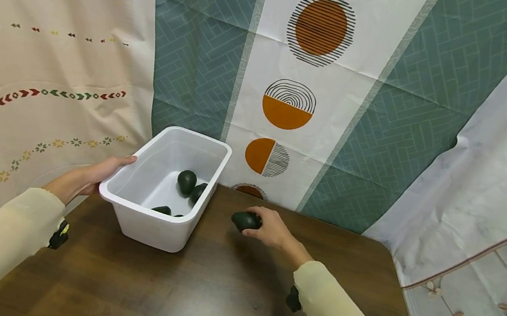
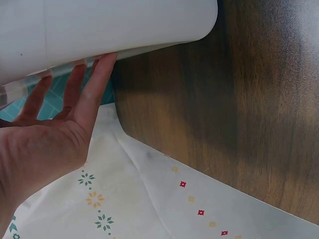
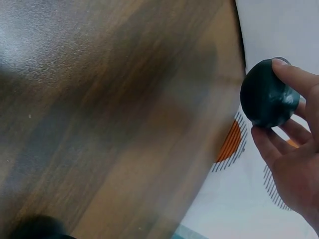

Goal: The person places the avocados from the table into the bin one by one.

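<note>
A dark green avocado (image 1: 245,221) is held above the table by my right hand (image 1: 273,228), thumb on one side and fingers on the other. The right wrist view shows the same avocado (image 3: 266,94) between thumb and fingertips. To its left stands a white plastic bin (image 1: 143,226) with several avocados inside, among them one avocado (image 1: 187,181) near the middle. My left hand (image 1: 95,173) grips the bin's left rim. In the left wrist view, the fingers of the left hand (image 2: 60,127) reach up against the bin (image 2: 124,25) beneath its edge.
Everything stands on a dark brown wooden table (image 1: 215,302). Patterned cloths hang behind it, with a cream cloth (image 1: 54,67) at the left and a white floral cloth (image 1: 480,294) at the right. A blurred dark object (image 3: 37,228) shows at the right wrist view's lower corner.
</note>
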`<action>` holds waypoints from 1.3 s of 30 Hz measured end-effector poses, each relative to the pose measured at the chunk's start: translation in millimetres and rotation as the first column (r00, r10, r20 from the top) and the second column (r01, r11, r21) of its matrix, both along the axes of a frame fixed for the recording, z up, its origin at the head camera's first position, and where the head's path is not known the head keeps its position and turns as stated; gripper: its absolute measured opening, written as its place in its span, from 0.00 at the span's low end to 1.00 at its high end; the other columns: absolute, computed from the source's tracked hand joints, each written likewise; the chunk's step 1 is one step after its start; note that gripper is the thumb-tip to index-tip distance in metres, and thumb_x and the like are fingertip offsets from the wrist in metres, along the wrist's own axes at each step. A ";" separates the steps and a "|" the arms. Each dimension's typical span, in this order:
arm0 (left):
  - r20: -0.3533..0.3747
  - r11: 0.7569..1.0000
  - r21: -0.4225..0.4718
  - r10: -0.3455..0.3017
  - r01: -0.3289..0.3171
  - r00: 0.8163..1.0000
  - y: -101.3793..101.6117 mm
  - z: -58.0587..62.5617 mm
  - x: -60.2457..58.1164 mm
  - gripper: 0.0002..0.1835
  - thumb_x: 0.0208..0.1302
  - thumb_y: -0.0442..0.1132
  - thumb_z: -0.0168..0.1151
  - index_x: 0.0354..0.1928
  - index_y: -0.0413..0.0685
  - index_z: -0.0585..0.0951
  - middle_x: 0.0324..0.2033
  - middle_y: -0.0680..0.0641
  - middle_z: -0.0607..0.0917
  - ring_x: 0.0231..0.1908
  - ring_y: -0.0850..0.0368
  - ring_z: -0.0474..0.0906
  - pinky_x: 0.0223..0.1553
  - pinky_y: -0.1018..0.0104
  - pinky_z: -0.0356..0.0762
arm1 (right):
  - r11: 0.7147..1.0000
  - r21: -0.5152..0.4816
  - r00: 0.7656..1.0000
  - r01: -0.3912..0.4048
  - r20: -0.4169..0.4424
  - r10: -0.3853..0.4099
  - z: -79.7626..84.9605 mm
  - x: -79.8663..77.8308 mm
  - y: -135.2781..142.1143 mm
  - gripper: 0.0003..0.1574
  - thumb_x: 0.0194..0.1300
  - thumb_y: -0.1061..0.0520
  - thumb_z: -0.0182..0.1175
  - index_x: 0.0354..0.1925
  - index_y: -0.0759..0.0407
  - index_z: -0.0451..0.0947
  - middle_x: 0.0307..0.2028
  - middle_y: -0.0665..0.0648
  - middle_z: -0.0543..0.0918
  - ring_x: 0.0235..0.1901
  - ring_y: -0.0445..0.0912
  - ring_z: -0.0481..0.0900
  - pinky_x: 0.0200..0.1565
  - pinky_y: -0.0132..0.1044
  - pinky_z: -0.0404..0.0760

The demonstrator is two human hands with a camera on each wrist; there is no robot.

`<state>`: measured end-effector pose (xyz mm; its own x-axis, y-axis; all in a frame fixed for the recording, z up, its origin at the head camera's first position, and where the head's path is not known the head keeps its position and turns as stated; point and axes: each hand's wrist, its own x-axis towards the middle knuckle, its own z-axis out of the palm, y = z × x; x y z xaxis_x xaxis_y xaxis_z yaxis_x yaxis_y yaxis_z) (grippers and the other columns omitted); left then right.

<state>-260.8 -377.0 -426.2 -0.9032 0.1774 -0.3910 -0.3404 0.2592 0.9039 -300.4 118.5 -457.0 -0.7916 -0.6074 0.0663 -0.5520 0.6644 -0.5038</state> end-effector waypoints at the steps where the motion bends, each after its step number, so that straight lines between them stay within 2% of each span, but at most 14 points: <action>1: 0.001 1.000 0.000 0.002 -0.002 1.000 0.4 0.3 0.1 0.44 0.82 0.67 0.36 0.80 0.35 0.52 0.58 0.38 0.80 0.54 0.46 0.82 0.52 0.49 0.84 | 1.000 -0.002 1.000 -0.006 0.001 0.006 1.7 0.2 -0.2 0.40 0.63 0.50 0.79 0.69 0.57 0.77 0.61 0.59 0.83 0.54 0.53 0.82 0.53 0.50 0.83; 8: -0.006 1.000 -0.018 0.001 -0.001 1.000 1.1 1.0 -0.3 0.44 0.82 0.66 0.36 0.81 0.36 0.50 0.64 0.33 0.76 0.55 0.46 0.82 0.53 0.49 0.84 | 1.000 -0.016 1.000 -0.025 -0.006 0.025 18.1 1.6 -3.8 0.38 0.63 0.51 0.79 0.69 0.54 0.78 0.60 0.58 0.84 0.52 0.51 0.83 0.52 0.48 0.83; 12: -0.008 1.000 -0.017 -0.001 0.001 1.000 0.4 1.1 0.4 0.45 0.82 0.66 0.36 0.81 0.35 0.50 0.63 0.33 0.76 0.54 0.46 0.82 0.53 0.49 0.84 | 1.000 -0.020 1.000 -0.023 -0.009 0.023 30.0 3.3 -6.6 0.38 0.64 0.51 0.78 0.69 0.54 0.77 0.59 0.57 0.84 0.51 0.51 0.82 0.53 0.48 0.82; 22: -0.002 1.000 -0.017 -0.002 0.002 1.000 0.5 1.4 2.6 0.45 0.81 0.67 0.36 0.80 0.35 0.51 0.63 0.33 0.75 0.54 0.46 0.82 0.51 0.50 0.84 | 0.999 -0.009 0.999 -0.043 0.010 0.043 57.1 3.7 -10.5 0.41 0.67 0.52 0.76 0.73 0.55 0.74 0.64 0.59 0.81 0.55 0.53 0.81 0.57 0.50 0.81; 32: -0.010 1.000 -0.015 -0.004 0.003 1.000 2.5 2.1 3.6 0.45 0.82 0.66 0.36 0.79 0.34 0.51 0.59 0.35 0.78 0.53 0.46 0.82 0.50 0.51 0.84 | 0.998 -0.032 0.999 -0.052 -0.018 0.051 70.4 6.5 -9.9 0.41 0.67 0.53 0.76 0.74 0.54 0.73 0.69 0.59 0.77 0.59 0.54 0.80 0.58 0.50 0.81; 39: -0.023 1.000 -0.010 -0.008 0.008 1.000 2.2 0.9 2.3 0.45 0.82 0.66 0.36 0.79 0.34 0.52 0.58 0.36 0.79 0.52 0.47 0.83 0.50 0.51 0.85 | 0.997 -0.037 0.996 -0.069 -0.062 0.067 76.9 8.0 -14.3 0.40 0.66 0.52 0.76 0.72 0.55 0.75 0.68 0.56 0.79 0.61 0.53 0.79 0.60 0.50 0.80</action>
<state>-258.5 -374.8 -425.4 -0.9105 0.1809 -0.3719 -0.3173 0.2709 0.9088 -292.5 104.2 -380.1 -0.7424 -0.6557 0.1375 -0.6254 0.6047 -0.4932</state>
